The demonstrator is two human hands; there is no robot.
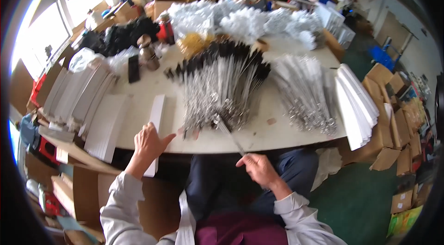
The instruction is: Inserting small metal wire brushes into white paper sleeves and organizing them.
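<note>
My left hand point(149, 145) lies over a long flat white strip point(158, 106) near the table's front edge. Its thumb is spread away to the right, and the strip sticks out above and below the hand. My right hand point(260, 169) is closed around the near end of a thin metallic rod point(231, 137), just in front of the table edge. The rod's far end reaches a large fanned pile of thin rods point(217, 83) with black far ends and shiny near ends. Their exact kind is unclear.
A second pile of thin silvery pieces point(305, 92) lies right of the first. Stacked white strips stand at the left point(76, 94) and right point(357, 106). Behind are clear plastic bags point(245, 23), a dark phone point(133, 69) and a flask point(148, 53). Cardboard boxes point(384, 125) flank the table; a person stands across.
</note>
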